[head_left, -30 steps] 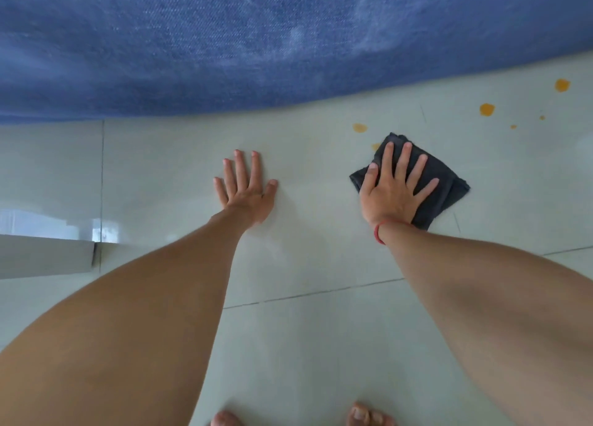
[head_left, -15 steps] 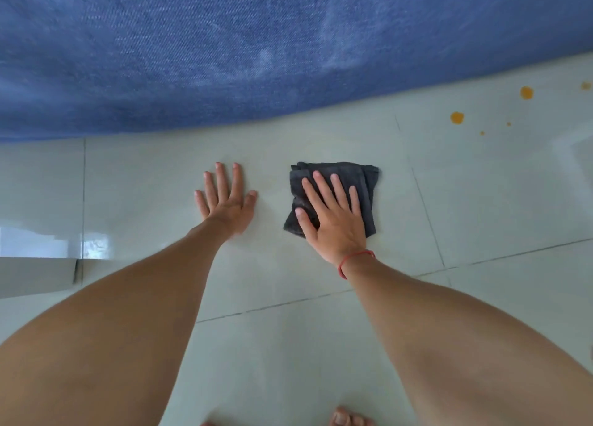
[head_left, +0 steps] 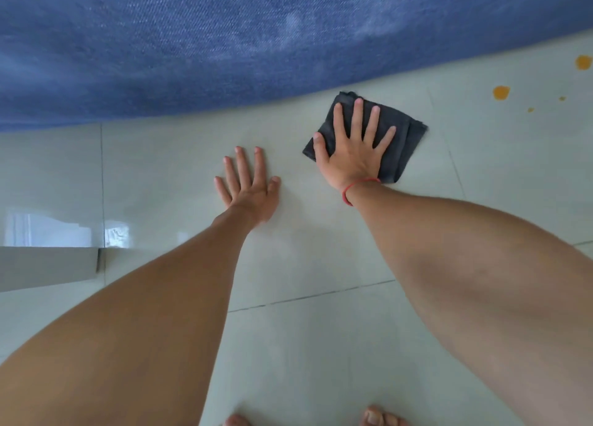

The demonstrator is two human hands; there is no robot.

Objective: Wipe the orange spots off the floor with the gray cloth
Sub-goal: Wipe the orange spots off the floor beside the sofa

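The folded gray cloth [head_left: 405, 140] lies on the pale tiled floor [head_left: 321, 239], just below the edge of the blue rug. My right hand [head_left: 353, 157] presses flat on it with fingers spread, a red band at the wrist. To its left, my left hand [head_left: 251, 192] rests flat on the bare tile, holding nothing. Orange spots lie to the right of the cloth: one larger spot [head_left: 501, 92], another [head_left: 583, 62] near the right edge, and two tiny specks [head_left: 530, 109] between them. None of them touches the cloth.
A blue denim-textured rug [head_left: 256, 40] fills the whole top of the view. A low gray ledge [head_left: 48, 265] juts in from the left edge. My toes [head_left: 382, 418] show at the bottom. Dark grout lines cross the tiles.
My right hand slid the cloth left toward my left hand, then back up and right to the rug's edge. The two orange spots near the cloth a second ago no longer show.
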